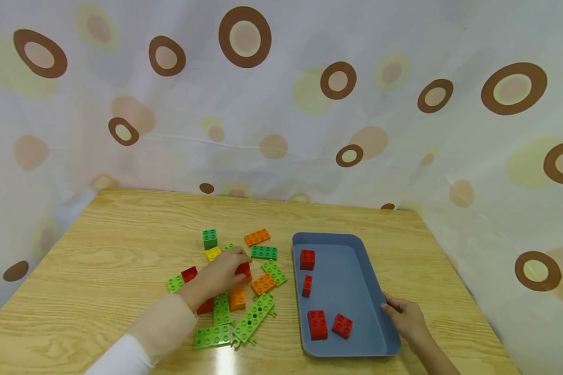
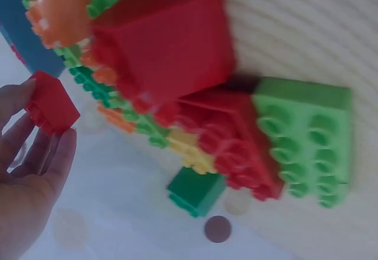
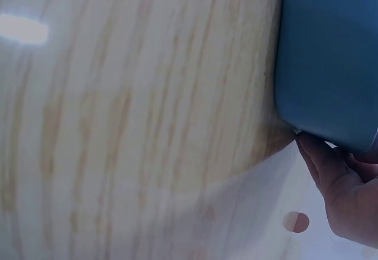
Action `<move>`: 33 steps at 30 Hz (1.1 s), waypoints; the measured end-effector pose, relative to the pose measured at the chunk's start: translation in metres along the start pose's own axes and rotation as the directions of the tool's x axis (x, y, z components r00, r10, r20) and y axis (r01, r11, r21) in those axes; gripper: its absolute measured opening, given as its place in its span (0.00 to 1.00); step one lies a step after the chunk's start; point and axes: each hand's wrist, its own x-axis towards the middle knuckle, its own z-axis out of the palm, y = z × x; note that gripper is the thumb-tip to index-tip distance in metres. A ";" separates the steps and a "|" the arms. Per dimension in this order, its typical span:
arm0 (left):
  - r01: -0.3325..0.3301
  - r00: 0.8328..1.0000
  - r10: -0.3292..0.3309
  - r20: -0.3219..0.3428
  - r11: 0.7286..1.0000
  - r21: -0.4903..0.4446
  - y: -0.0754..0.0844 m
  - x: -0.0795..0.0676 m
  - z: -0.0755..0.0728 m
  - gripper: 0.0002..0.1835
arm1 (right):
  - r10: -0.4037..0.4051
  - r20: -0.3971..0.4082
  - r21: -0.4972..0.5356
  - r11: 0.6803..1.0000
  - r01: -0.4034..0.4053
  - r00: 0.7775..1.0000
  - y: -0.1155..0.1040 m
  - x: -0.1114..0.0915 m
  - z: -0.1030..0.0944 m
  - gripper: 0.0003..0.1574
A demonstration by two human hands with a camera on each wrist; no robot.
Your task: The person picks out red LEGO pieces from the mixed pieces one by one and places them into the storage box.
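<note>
In the head view my left hand (image 1: 221, 272) is over the loose bricks left of the tray. It pinches a red toy brick (image 1: 244, 271) between thumb and fingers. The left wrist view shows that red brick (image 2: 54, 101) at the fingertips, raised off the table. My right hand (image 1: 407, 319) grips the right rim of the blue-grey tray (image 1: 344, 278). In the right wrist view its fingers (image 3: 322, 159) lie against the tray's outer wall (image 3: 331, 65). Inside the tray are several red bricks (image 1: 317, 324), spread along its left and near parts.
Around my left hand lie green, orange, yellow and red bricks, among them an orange one (image 1: 263, 284) and a dark green plate (image 1: 264, 252). A long light-green wheel base (image 1: 254, 317) lies near the front. A patterned cloth (image 1: 272, 104) hangs behind the wooden table (image 1: 136, 239).
</note>
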 end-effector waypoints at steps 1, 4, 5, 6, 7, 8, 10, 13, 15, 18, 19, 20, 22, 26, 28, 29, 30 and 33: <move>-0.011 1.000 0.011 0.000 1.000 0.001 0.004 0.003 0.000 0.17 | -0.004 -0.007 -0.004 1.000 0.004 1.000 0.000 0.000 0.000 0.25; -0.065 0.998 0.065 0.000 0.998 0.013 0.017 0.010 -0.002 0.17 | -0.009 -0.010 -0.006 1.000 0.009 1.000 0.000 0.000 0.001 0.25; -0.092 0.996 0.092 0.000 0.995 0.025 0.022 0.013 -0.002 0.17 | -0.009 -0.008 -0.006 1.000 0.009 1.000 0.000 0.001 0.001 0.25; -0.122 0.993 0.122 -0.001 0.992 0.030 0.028 0.016 -0.003 0.17 | -0.010 -0.008 -0.006 1.000 0.010 1.000 0.000 0.000 0.001 0.25; -0.148 0.989 0.148 0.004 0.988 0.038 0.034 0.019 -0.002 0.17 | -0.010 -0.006 -0.004 1.000 0.010 1.000 -0.001 0.000 0.001 0.25; -0.178 0.984 0.178 0.008 0.983 0.043 0.040 0.022 -0.002 0.16 | -0.005 0.000 -0.002 1.000 0.005 1.000 -0.001 0.000 0.002 0.25; -0.227 0.974 0.225 0.026 0.972 0.064 0.052 0.028 0.000 0.16 | 0.002 0.001 -0.006 1.000 -0.002 1.000 -0.001 0.000 0.001 0.25; -0.273 0.962 0.270 0.049 0.958 0.082 0.068 0.037 0.005 0.16 | 0.002 -0.013 -0.005 1.000 -0.002 1.000 -0.001 -0.001 0.001 0.24; -0.300 0.954 0.297 0.048 0.949 0.092 0.078 0.042 0.008 0.15 | -0.006 -0.017 0.006 1.000 0.006 1.000 -0.001 -0.001 0.002 0.24; -0.333 0.943 0.328 0.059 0.937 0.106 0.088 0.048 0.015 0.16 | -0.010 -0.020 0.022 1.000 0.010 1.000 -0.001 -0.002 0.004 0.24; -0.340 0.940 0.334 0.069 0.934 0.110 0.091 0.050 0.017 0.16 | -0.011 -0.018 0.028 1.000 0.012 1.000 -0.001 -0.002 0.004 0.24; -0.346 0.937 0.339 0.079 0.931 0.112 0.094 0.051 0.020 0.16 | -0.009 -0.014 0.029 1.000 0.010 1.000 -0.001 -0.003 0.004 0.24; -0.358 0.932 0.347 0.101 0.926 0.123 0.101 0.054 0.025 0.16 | -0.002 -0.015 0.024 1.000 0.002 1.000 0.000 -0.003 0.003 0.24; -0.375 0.925 0.360 0.123 0.916 0.141 0.116 0.061 0.034 0.16 | -0.008 -0.021 0.014 1.000 0.009 1.000 0.001 -0.003 0.000 0.24; -0.377 0.924 0.359 0.133 0.914 0.152 0.123 0.064 0.038 0.16 | -0.020 -0.029 0.007 1.000 0.020 0.999 0.000 -0.002 -0.001 0.24; -0.377 0.923 0.357 0.142 0.913 0.158 0.125 0.066 0.040 0.16 | -0.021 -0.029 0.007 1.000 0.021 0.999 0.000 -0.002 -0.002 0.23; -0.376 0.923 0.354 0.151 0.913 0.158 0.128 0.067 0.042 0.16 | -0.025 -0.030 0.010 1.000 0.025 0.999 0.000 -0.002 -0.001 0.23; -0.368 0.923 0.340 0.179 0.916 0.158 0.133 0.070 0.050 0.16 | -0.021 -0.027 0.022 1.000 0.022 0.999 0.000 -0.001 0.000 0.24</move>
